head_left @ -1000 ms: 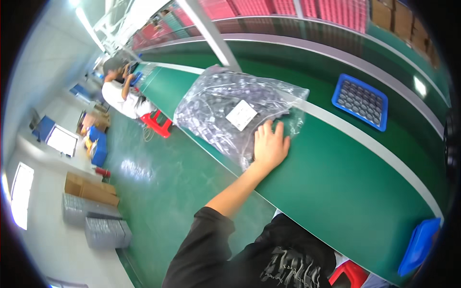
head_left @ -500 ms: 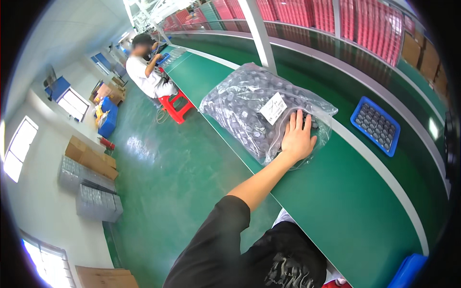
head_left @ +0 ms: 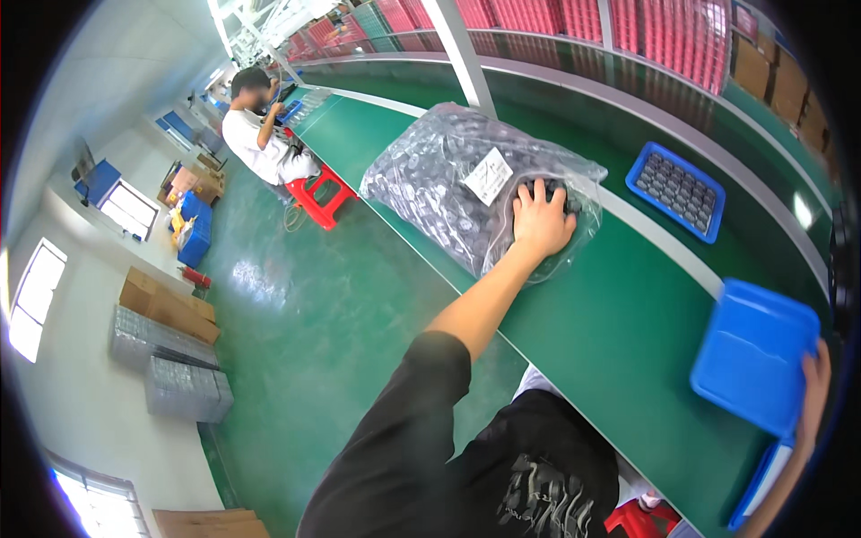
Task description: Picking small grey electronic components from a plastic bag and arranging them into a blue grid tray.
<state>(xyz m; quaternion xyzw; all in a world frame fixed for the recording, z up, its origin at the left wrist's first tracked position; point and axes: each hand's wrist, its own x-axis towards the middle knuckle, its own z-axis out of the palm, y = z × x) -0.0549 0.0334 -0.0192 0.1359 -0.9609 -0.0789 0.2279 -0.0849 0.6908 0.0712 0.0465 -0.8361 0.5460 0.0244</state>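
Head view: centre, I see the left hand (head_left: 543, 224), fingers spread wide over a clear bag (head_left: 430, 175), perhaps touching dark parts; lower right, the right hand (head_left: 814, 386) grips a blue tray (head_left: 755, 351).

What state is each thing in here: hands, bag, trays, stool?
Left hand: fingers spread, on the bag's near right end
Right hand: gripping the near blue tray by its right edge
Clear plastic bag: bulging with small dark parts, lying down
Near blue tray: empty, held
Far blue tray: filled with rows of dark parts
Red stool: upright, a co-worker seated there
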